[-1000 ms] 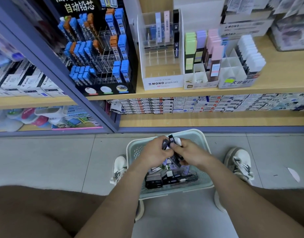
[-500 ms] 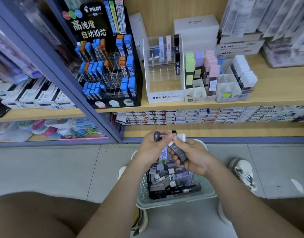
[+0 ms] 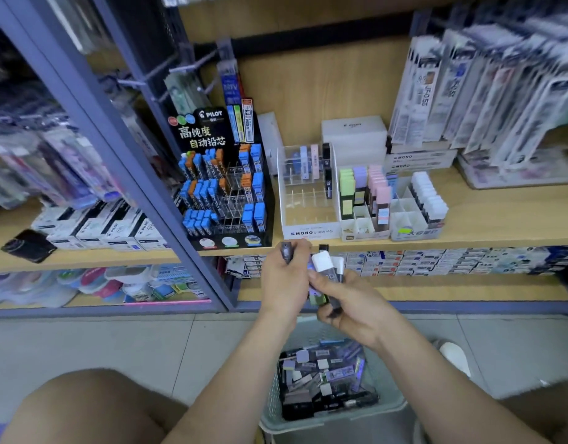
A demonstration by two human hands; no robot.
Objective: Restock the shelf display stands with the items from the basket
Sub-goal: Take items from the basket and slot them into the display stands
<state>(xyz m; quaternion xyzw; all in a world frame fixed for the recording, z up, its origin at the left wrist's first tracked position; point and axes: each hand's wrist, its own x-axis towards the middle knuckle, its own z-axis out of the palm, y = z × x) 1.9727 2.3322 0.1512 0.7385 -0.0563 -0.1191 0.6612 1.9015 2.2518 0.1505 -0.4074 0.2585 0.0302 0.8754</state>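
Observation:
My left hand grips several slim lead cases, their ends sticking up above the fist. My right hand holds a white-capped lead case with others against the left hand. Both hands hover just below the front edge of the wooden shelf, under the clear MONO display stand, whose slots are mostly bare. The pale green basket with several dark and lilac lead cases sits on the floor beneath my forearms.
A black PILOT stand with blue and orange lead cases is left of the MONO stand. White divided boxes with pastel cases stand to its right. A purple-grey shelf post slants on the left. Boxed stock fills the lower shelf.
Both hands rose out of the basket with lead cases, up to the shelf's front edge. The view tilted upward, showing more of the upper shelf.

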